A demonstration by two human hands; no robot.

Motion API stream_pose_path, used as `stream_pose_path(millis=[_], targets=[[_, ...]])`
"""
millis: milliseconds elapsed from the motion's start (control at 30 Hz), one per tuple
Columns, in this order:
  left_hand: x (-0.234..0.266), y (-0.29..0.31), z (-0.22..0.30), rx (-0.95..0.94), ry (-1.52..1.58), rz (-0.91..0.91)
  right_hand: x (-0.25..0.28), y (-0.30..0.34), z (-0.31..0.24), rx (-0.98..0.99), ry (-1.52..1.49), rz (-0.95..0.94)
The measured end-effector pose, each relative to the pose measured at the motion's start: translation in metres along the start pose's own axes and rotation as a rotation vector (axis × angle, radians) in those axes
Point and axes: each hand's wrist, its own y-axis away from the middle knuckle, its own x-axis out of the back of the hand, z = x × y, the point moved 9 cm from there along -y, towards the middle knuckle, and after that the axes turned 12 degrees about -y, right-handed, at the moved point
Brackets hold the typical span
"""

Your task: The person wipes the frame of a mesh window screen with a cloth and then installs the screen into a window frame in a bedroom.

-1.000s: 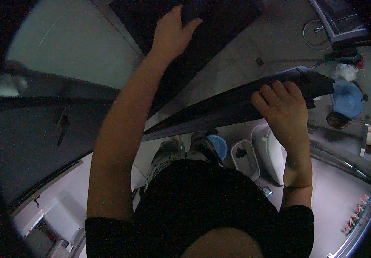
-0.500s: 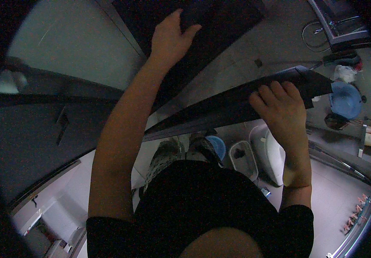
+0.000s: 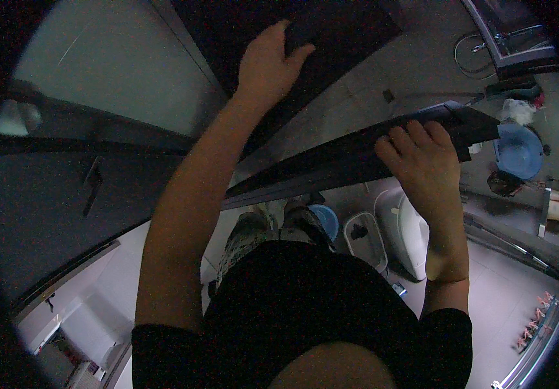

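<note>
My right hand (image 3: pixel 422 152) has its fingers curled over the upper edge of a long dark door-like panel (image 3: pixel 350 152), which slants from the middle to the right. Farther up, my left arm reaches out to a broad dark panel (image 3: pixel 350 48). My left hand (image 3: pixel 269 61) is against it, thumb held apart from the index finger. A dark patch lies between thumb and finger; whether it is a separate thing in my grip or part of the panel is lost in the dimness. The other left fingertips are hidden.
Below are my feet, a blue basin (image 3: pixel 326 222), a grey tub (image 3: pixel 365 243) and a white toilet-like fixture (image 3: pixel 409 240). At right stand another blue basin (image 3: pixel 518 152) and a paper roll (image 3: pixel 557 206). A dark door (image 3: pixel 39 201) with a handle is at left.
My left hand has shifted slightly right and down across the dark panel, its forearm following. The right hand keeps its hold in nearly the same place.
</note>
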Motion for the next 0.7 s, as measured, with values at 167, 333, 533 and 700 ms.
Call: stream_pose_path(millis=[167, 333, 533, 700], targets=[[-0.004, 0.003, 0.003, 0.021, 0.029, -0.048, 0.001, 0.0, -0.001, -0.001, -0.001, 0.017], [0.0, -0.001, 0.009, 0.063, 0.006, -0.063, -0.001, 0.003, -0.003, 0.003, 0.024, -0.035], [0.042, -0.027, 0.03, -0.12, -0.121, 0.138, 0.0, 0.004, -0.002, 0.004, 0.008, -0.019], [0.068, -0.034, 0.06, -0.025, 0.021, 0.058, -0.002, 0.008, 0.001, 0.019, 0.027, -0.005]])
